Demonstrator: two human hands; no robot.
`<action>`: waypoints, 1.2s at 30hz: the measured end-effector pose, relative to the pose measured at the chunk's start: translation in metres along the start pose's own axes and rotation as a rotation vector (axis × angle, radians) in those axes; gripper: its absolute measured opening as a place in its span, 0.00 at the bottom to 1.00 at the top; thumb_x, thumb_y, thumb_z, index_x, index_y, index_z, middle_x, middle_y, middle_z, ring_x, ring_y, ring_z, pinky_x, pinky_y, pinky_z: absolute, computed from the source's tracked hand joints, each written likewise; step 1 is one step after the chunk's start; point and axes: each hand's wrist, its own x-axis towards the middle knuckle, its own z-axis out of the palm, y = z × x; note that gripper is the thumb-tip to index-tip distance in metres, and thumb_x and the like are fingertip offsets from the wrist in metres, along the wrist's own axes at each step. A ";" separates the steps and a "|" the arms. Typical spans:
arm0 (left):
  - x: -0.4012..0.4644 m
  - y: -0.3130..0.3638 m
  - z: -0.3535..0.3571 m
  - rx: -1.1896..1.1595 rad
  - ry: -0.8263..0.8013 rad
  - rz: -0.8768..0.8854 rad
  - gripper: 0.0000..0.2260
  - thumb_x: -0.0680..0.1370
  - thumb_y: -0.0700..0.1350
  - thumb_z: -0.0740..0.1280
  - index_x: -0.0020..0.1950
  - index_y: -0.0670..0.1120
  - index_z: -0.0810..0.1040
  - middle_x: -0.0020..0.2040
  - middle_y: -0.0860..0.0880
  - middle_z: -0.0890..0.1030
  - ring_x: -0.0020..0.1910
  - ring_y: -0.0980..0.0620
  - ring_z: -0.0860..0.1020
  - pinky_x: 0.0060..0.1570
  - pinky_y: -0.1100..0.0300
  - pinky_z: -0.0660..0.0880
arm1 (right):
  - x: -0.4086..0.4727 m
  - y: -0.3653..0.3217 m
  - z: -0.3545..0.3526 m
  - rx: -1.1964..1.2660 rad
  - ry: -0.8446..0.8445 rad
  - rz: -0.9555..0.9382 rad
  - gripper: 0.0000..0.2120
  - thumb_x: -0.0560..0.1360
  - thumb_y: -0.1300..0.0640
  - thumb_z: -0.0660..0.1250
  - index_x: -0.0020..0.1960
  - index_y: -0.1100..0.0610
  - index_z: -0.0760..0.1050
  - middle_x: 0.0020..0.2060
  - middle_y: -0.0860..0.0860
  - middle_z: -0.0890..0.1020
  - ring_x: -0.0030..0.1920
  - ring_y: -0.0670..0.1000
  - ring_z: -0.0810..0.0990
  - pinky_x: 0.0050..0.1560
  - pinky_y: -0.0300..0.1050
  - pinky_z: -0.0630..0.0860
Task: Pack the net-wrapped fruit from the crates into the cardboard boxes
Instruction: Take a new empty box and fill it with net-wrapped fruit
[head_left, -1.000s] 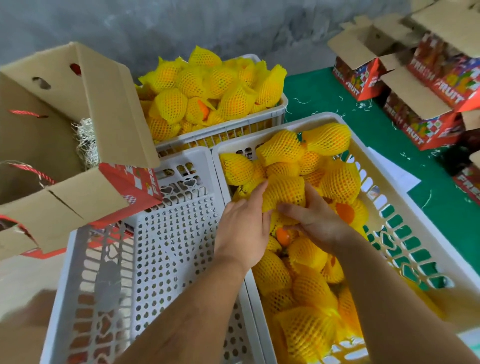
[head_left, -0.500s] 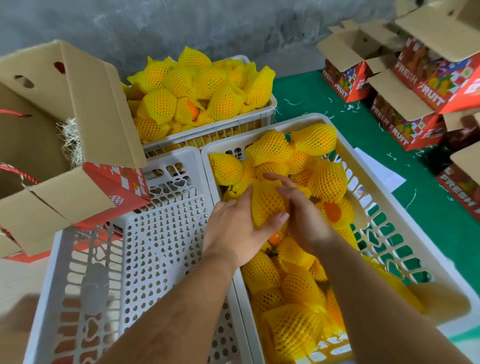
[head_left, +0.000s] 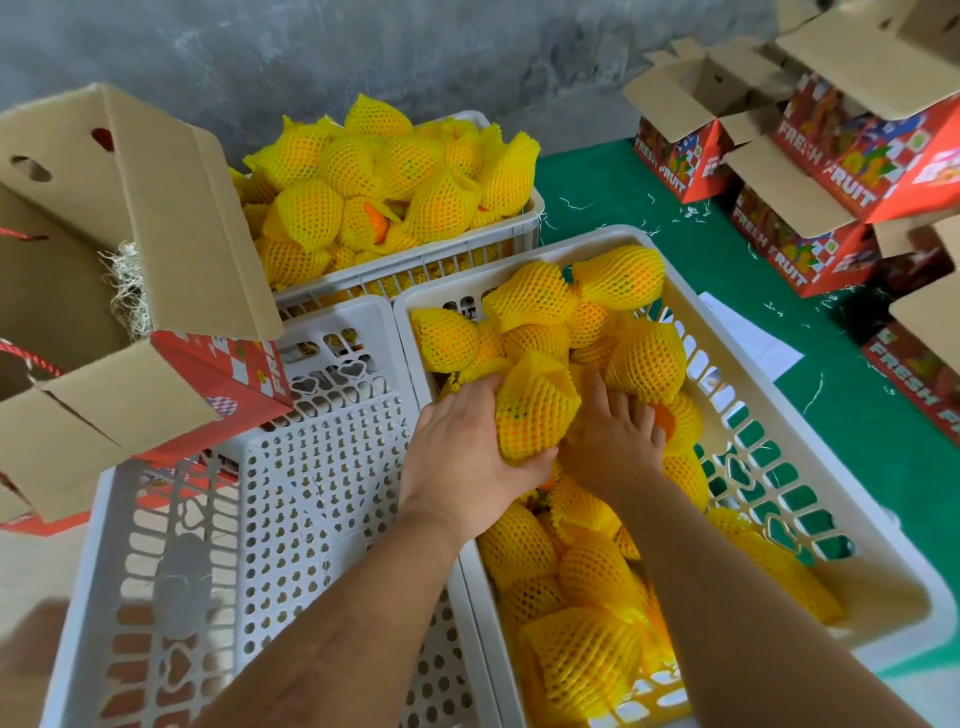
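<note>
A person leans over the right-hand white crate (head_left: 810, 457), part-filled with fruit in yellow foam netting, at the picking stage of a packing job: nothing has yet gone from this handful into a carton. To the left of that crate, touching its wall, lies an upturned white crate (head_left: 291, 483); on its far corner rests the open cardboard box (head_left: 171, 218), flaps up, with pale shredded filler (head_left: 127, 291) showing inside. Behind the right-hand crate stands a heaped crate (head_left: 530, 218) of netted fruit. Right of it and beyond, on a green floor covering (head_left: 597, 182), sit printed "Fresh Fruit" cartons (head_left: 841, 171), flaps open, and a white sheet of paper (head_left: 748, 343). A rough grey wall (head_left: 363, 47) closes the room at the back.

Inside the right-hand crate, the left hand (head_left: 462, 457) curls round one netted fruit (head_left: 535, 410) and cups it from below. The right hand (head_left: 613, 436) reaches into the pile just beside it, fingers spread and pressing down among the fruit; whether it has hold of one cannot be told. The next move, by the look of it, calls for a lift clear of the crate wall and a carry leftward to the open box, keeping the loose net sleeve on.
</note>
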 end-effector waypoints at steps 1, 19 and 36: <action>0.000 0.000 0.000 0.010 -0.004 0.005 0.38 0.70 0.73 0.69 0.73 0.56 0.67 0.63 0.55 0.78 0.62 0.53 0.75 0.66 0.54 0.68 | 0.000 0.000 0.003 0.034 0.045 -0.008 0.40 0.74 0.36 0.68 0.78 0.46 0.52 0.73 0.55 0.66 0.72 0.63 0.63 0.71 0.63 0.62; 0.000 0.000 0.002 0.067 -0.002 0.009 0.37 0.70 0.74 0.66 0.72 0.55 0.67 0.61 0.55 0.76 0.61 0.52 0.74 0.65 0.54 0.69 | 0.006 -0.010 -0.003 0.375 0.051 0.007 0.18 0.78 0.42 0.66 0.59 0.44 0.60 0.58 0.48 0.74 0.66 0.57 0.71 0.67 0.61 0.57; -0.005 0.003 -0.005 -0.154 -0.007 -0.094 0.35 0.73 0.79 0.55 0.70 0.57 0.68 0.60 0.51 0.80 0.59 0.46 0.78 0.56 0.50 0.75 | -0.028 -0.005 -0.035 0.621 0.168 -0.209 0.33 0.71 0.42 0.77 0.71 0.39 0.67 0.60 0.47 0.69 0.57 0.47 0.72 0.49 0.31 0.68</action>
